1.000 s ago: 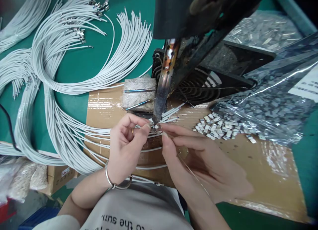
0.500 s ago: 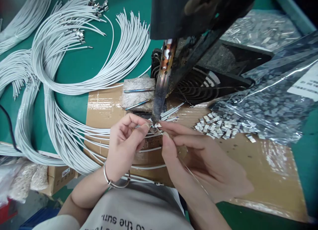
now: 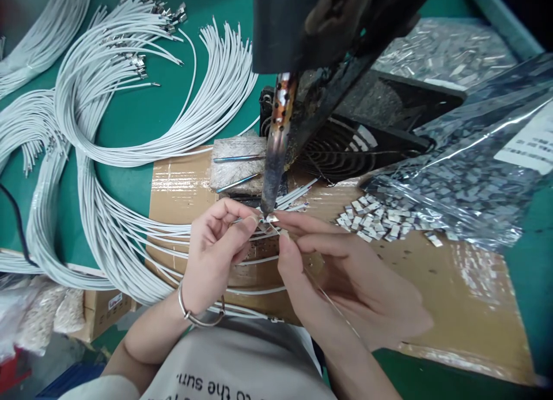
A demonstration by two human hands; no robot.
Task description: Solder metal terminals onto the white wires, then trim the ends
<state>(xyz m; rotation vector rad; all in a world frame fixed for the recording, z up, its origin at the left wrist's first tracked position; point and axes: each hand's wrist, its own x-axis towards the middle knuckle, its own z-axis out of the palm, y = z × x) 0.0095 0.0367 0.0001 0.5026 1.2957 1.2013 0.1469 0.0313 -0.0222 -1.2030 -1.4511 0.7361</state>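
Note:
My left hand (image 3: 218, 247) is closed in a pinch on a white wire, mostly hidden by the fingers, its end at the tip of the soldering iron (image 3: 275, 152). The iron points down from a dark stand. Across from it, my right hand (image 3: 341, 273) pinches a thin strand of solder wire (image 3: 339, 313) between thumb and forefinger. The strand's front end reaches the iron tip, and its tail runs back over the palm. A small shiny metal piece (image 3: 271, 218) lies under the tip. Fingertips of both hands are very near the iron.
Bundles of white wires (image 3: 116, 149) curve over the green table at left. A fibrous pad (image 3: 237, 172) with two metal rods sits beside the iron. Behind is a black fan (image 3: 345, 152). Loose metal tabs (image 3: 384, 218) lie on the cardboard (image 3: 458, 313) by a plastic bag (image 3: 466, 181).
The iron and the things at right appear shifted slightly left in the view. Both hands keep their pinches at the iron tip.

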